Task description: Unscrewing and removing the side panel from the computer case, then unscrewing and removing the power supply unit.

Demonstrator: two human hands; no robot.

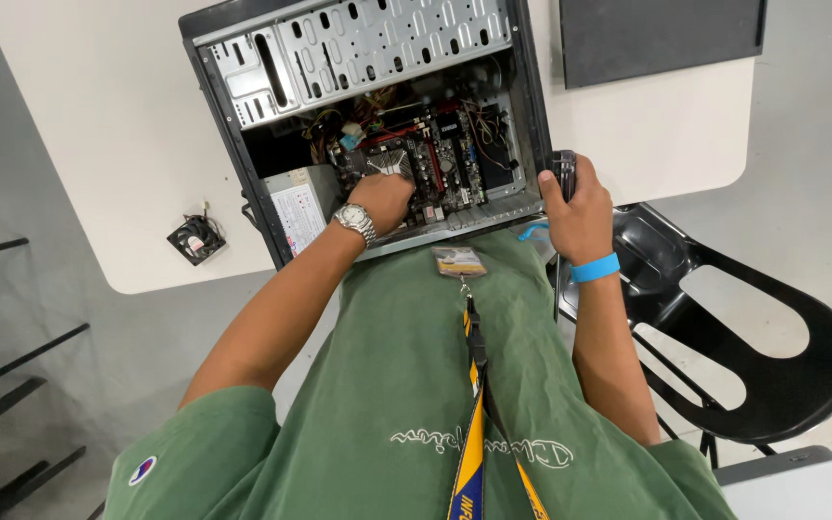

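An open black computer case (pixel 233 144) lies on a white table (pixel 98 125), its motherboard (pixel 440 159) exposed. My left hand (pixel 382 197), with a silver wristwatch, reaches inside and rests on the board just below a small metal heatsink (pixel 389 160); its fingertips curl down and are hidden. My right hand (pixel 578 217), with a blue wristband, grips the dark near right corner of the case (pixel 562 166).
Metal drive bays (pixel 368 43) fill the far part of the case, and a grey power supply (pixel 296 202) sits at its left. A small black fan (pixel 196 238) lies loose on the table. A dark panel (pixel 662 34) lies at the back right. A black chair (pixel 724 327) stands to my right.
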